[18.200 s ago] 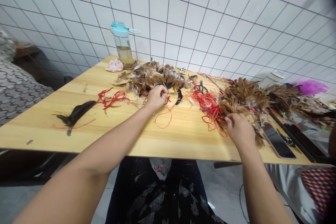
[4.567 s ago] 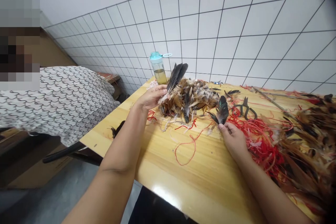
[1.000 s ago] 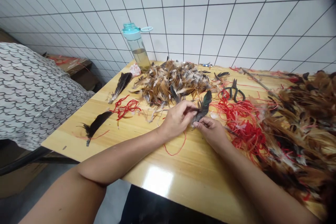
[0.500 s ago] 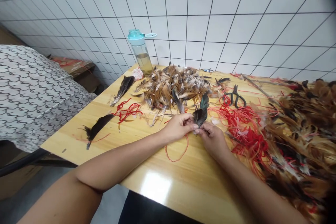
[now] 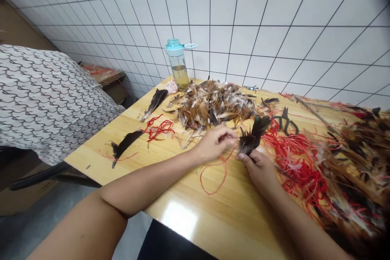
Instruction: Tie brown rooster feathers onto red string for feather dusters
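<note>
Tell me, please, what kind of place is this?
Probably a small handicraft workshop. A pale wooden worktable against a white tiled wall carries a heap of brown feathers, tangled red threads and black scissors; the right hand holds a dark feather bundle.

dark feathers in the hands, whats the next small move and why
Probably loop the red thread once around the quills. The right hand pinches the dark feather bunch at its base, the left hand holds the thread close beside it, and the rest of the strand lies slack on the wooden table, so nothing looks tied yet.
</note>
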The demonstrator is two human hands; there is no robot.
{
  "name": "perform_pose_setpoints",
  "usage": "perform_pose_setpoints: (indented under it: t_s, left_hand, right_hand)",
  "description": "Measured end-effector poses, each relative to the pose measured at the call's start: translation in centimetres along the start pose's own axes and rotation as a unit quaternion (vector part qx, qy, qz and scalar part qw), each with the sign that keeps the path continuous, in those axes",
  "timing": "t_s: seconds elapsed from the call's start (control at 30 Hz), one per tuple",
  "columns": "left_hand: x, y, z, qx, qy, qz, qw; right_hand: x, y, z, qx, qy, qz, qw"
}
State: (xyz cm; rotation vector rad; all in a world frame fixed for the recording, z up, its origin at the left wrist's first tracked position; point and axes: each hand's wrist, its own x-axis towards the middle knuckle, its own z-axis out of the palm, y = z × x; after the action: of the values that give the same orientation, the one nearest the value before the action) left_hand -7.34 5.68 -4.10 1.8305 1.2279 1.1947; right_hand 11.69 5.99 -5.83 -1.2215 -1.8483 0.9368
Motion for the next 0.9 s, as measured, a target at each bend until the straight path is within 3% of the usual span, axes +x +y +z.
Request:
perform_pose_setpoints:
  t_s: [0.1, 0.23, 0.4, 0.57, 0.73, 0.9]
  left_hand:
    - [0.7, -1.8, -2.7, 0.175, 0.077, 0.051, 0.98]
    - [1.3, -4.6, -4.5, 0.327, 0.041, 0.085, 0.94]
    - [2.0, -4.9, -3.6, 0.396, -0.018, 0.098, 0.913]
    - [1.9, -4.1, -3.4, 0.381, 0.01, 0.096, 0.92]
    - [0.7, -2.6, -3.6, 0.272, 0.067, 0.167, 0.945]
    - [-0.2, -1.0, -2.4, 0.197, 0.039, 0.237, 0.95]
  right_hand:
    - [0.0, 0.1, -0.2, 0.025, 0.015, 0.04, 0.999]
    - [0.0, 0.4, -0.2, 0.077, 0.011, 0.071, 0.994]
    - [0.0, 0.8, -0.1, 0.089, 0.013, 0.093, 0.992]
    - [0.0, 0.6, -0.1, 0.093, 0.019, 0.102, 0.99]
    - [0.0, 0.1, -0.2, 0.095, 0.016, 0.107, 0.99]
    - [0.0, 0.2, -0.3, 0.08, -0.004, 0.11, 0.991]
